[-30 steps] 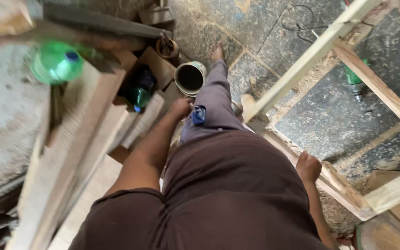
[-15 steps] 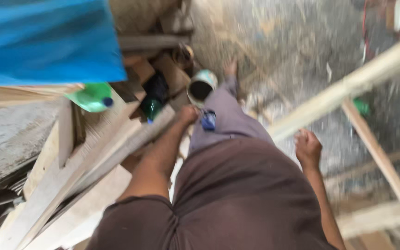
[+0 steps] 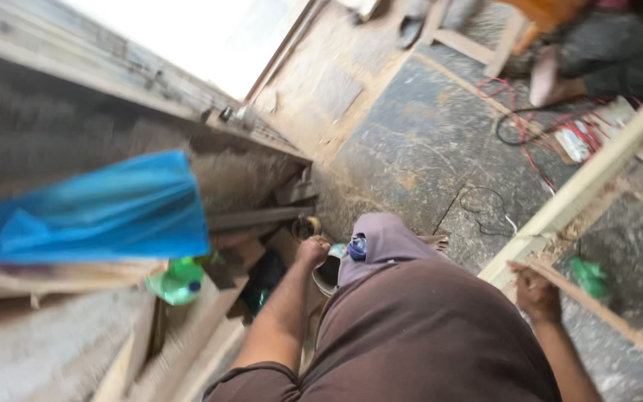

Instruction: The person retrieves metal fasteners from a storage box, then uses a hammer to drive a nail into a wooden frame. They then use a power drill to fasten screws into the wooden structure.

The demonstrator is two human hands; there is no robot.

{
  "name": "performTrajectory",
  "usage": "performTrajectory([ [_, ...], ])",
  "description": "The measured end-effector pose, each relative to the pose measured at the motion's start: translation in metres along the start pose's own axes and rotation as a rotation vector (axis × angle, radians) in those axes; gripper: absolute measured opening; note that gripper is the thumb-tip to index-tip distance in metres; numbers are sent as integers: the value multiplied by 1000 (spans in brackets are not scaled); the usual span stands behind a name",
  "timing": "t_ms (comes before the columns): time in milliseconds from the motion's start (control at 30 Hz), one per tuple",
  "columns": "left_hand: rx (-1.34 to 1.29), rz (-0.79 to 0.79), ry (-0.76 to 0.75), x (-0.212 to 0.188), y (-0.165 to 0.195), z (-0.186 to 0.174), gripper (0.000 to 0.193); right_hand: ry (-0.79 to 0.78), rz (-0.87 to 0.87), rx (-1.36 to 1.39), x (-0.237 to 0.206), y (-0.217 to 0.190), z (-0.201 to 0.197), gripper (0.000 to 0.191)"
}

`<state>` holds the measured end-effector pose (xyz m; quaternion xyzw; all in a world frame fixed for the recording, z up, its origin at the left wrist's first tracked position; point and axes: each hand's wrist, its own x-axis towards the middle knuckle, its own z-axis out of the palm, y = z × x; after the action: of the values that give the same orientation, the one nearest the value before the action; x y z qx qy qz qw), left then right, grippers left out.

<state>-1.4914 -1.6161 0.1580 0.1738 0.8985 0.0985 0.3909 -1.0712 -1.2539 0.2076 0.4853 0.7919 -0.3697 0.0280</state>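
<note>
1. left hand [image 3: 312, 251]: fingers curled into a loose fist, low beside the raised knee; whether anything sits inside the fist cannot be told through the blur. it hangs just above the rim of a round dark-mouthed metal tin [image 3: 327, 272], which stands on the floor between the knee and the timber stack.
2. right hand [image 3: 536, 292]: fingers folded over the thin pale wooden slat [image 3: 597, 305] of an unfinished frame, gripping it from above.
3. small blue cap-like object [image 3: 357, 246] rests on the grey-lilac trouser knee, just beside the left hand.
4. outward left: green plastic bottle [image 3: 176, 281] lying among rough planks [image 3: 187, 342]; blue plastic sheet [image 3: 91, 212] draped over the stack above it.
5. outward right: long pale frame rail [image 3: 597, 175] running diagonally; red and black cables [image 3: 530, 123] on the dusty stone floor [image 3: 411, 141]; another person's legs [image 3: 597, 59] at top right.
6. judged step: steadying the frame with the right while the left works at the tin. a next move would likely call for a clean reach into the tin without tipping it.
</note>
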Motion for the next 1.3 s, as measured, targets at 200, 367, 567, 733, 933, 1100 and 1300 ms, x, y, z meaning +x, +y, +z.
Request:
performTrajectory([
  [200,326,208,-80,68,103,-21,30,319,40,212,-16,70,-32,24],
  [367,344,448,-222,174,221,-55,36,253,680,291,-91,103,10,78],
  [567,685,1000,-405,286,405,-88,29,502,1342,486,-201,7,113,62],
  [733,975,1071,-646,365,558,-71,26,374,1793,1101,-138,-151,205,52],
  [933,1492,1447,-749,344,714,-14,34,678,1718,1477,33,-352,331,35],
  [1100,1652,1684,-759,270,765,89,34,1108,1761,1531,122,-447,368,43],
  [1300,1321,1353,-1304,162,678,158,34,849,1768,1651,163,-461,359,45],
])
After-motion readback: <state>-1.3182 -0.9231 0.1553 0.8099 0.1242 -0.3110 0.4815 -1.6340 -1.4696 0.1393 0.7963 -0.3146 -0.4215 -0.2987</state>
